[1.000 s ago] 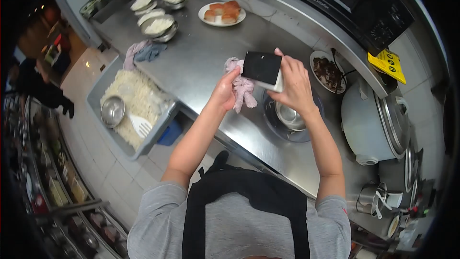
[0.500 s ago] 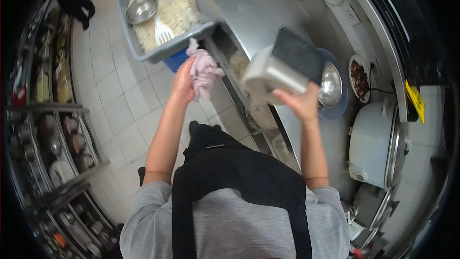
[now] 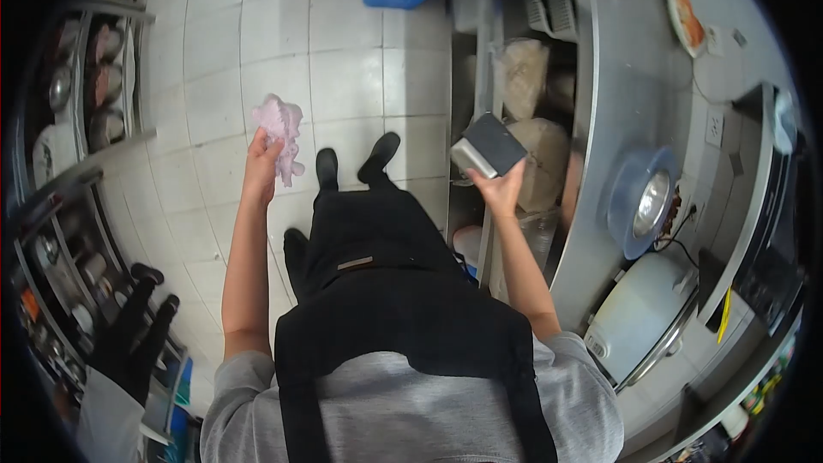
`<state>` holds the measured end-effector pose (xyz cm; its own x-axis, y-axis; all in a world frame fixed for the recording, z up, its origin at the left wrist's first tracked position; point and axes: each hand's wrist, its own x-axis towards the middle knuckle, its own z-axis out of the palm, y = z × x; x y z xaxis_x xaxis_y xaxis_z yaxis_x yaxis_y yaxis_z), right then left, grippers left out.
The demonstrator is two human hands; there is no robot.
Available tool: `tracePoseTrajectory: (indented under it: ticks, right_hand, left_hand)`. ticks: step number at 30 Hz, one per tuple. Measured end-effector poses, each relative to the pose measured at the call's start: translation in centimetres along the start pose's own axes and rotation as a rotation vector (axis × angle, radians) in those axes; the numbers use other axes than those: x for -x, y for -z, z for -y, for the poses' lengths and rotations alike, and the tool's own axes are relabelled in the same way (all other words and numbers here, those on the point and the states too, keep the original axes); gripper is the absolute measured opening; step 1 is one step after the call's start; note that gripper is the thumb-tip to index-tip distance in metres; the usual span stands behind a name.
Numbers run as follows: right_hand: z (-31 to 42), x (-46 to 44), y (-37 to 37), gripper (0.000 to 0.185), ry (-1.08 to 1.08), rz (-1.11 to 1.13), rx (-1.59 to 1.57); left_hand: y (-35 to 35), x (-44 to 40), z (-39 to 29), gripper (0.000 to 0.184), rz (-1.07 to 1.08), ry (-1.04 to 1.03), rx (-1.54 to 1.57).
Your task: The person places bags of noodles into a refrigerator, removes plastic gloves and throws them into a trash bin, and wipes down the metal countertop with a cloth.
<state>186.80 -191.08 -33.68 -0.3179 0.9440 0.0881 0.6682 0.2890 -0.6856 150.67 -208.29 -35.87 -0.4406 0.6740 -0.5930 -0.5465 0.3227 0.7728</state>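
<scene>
My left hand (image 3: 261,163) is closed on a crumpled pink cloth (image 3: 279,123) and hangs over the tiled floor. The cloth sticks out past my fingertips. In my right hand (image 3: 504,191) is a silver metal box with a flat black face (image 3: 493,146), tilted, with my thumb along its near side. The box is in front of the open shelves under the steel counter (image 3: 621,94). What is inside the box, if anything, I cannot see.
Bagged goods (image 3: 523,77) fill the shelf below the counter. On top are a metal bowl in a blue basin (image 3: 630,201), a plate of orange food (image 3: 686,17) and a white cooker (image 3: 639,309). Another person's legs (image 3: 137,334) show at lower left, beside shelves (image 3: 51,180).
My body has turned right, away from the tub of white food. The box has come off the counter area toward the shelf front. The pink cloth stays in my left hand.
</scene>
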Motion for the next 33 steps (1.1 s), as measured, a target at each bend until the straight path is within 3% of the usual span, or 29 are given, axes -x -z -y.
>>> tracePoseTrajectory:
  ticks: [4,8,9,10,11,13,16,17,20,28,33]
  right_hand:
    - [-3.7,-2.8,-0.1,0.073,0.022,-0.078,0.176]
    - [-12.9,-4.9,0.8,0.081,-0.137,-0.317,0.304]
    - [-15.1,-5.4,1.6,0.083,-0.195,-0.471,0.379]
    - [-16.9,-5.8,2.4,0.086,-0.254,-0.629,0.456]
    - [-18.6,-6.4,3.4,0.086,-0.264,-0.631,0.478]
    - [-21.6,-7.2,4.9,0.088,-0.525,-0.882,0.585]
    - [-22.0,-9.5,5.4,0.088,-0.537,-1.045,0.406]
    - [-24.0,-10.3,5.9,0.088,-0.541,-1.048,0.413]
    - [-30.5,-13.5,7.6,0.081,-0.706,-1.383,0.615]
    - [-35.9,-17.5,9.6,0.051,-0.811,-1.446,0.472]
    - [-33.2,-15.5,5.2,0.033,-0.812,-1.322,0.456]
  left_hand:
    - [6.6,0.2,9.0,0.034,-0.166,0.102,-0.123]
    - [9.2,2.0,16.5,0.033,-0.347,0.277,-0.089]
    - [9.3,2.6,18.3,0.033,-0.394,0.296,-0.101]
    - [9.2,3.2,19.7,0.033,-0.397,0.324,-0.083]
    - [9.0,3.6,21.0,0.033,-0.395,0.349,-0.067]
    - [8.5,4.2,23.5,0.033,-0.378,0.423,-0.094]
    - [7.0,3.6,25.6,0.031,-0.382,0.466,-0.074]
    - [6.4,3.3,26.0,0.028,-0.394,0.454,-0.029]
    - [5.2,1.7,26.1,0.029,-0.364,0.494,-0.123]
    - [4.0,-2.3,24.7,0.034,-0.344,0.414,-0.115]
    - [1.5,-3.2,21.0,0.026,-0.147,0.148,-0.247]
